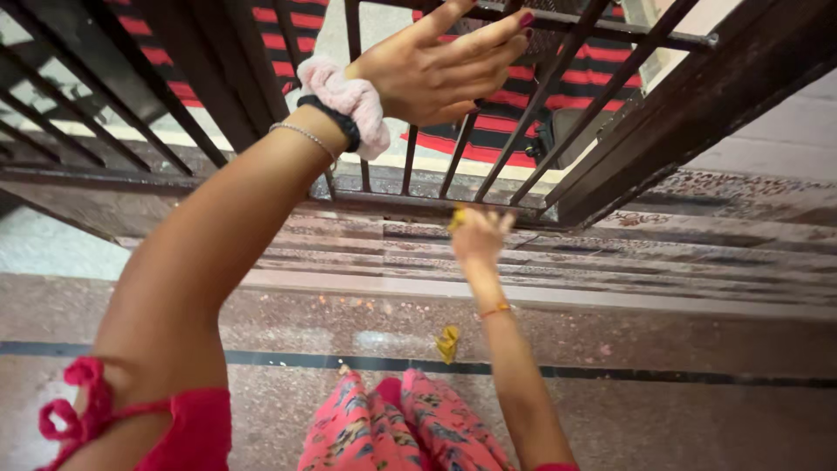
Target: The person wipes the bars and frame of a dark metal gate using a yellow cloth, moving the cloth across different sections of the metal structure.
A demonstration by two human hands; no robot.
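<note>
Left arm: fills the lower left of the frame, raised toward the top centre; silver bracelet [301, 133], black hair tie and pink scrunchie [356, 100] at the wrist.
Left hand [440, 70]: palm out, fingers straight and pressed together, laid against the dark metal grille [558, 83].
Right hand [478, 234]: mid-frame, arm stretched straight down toward the grille's lower rail; fingers blurred, seemingly pinching a small yellow scrap [456, 218], grip not certain.
Second yellow scrap [448, 343]: on the speckled stone floor [663, 340], lower centre, just above pink floral trousers [410, 432].
Step in hand: judged to be lifting yellow bits from the stone sill [663, 253] by the grille while braced with the raised hand.
Next move calls for: a firm pinch, then a short reach back to the floor scrap.
</note>
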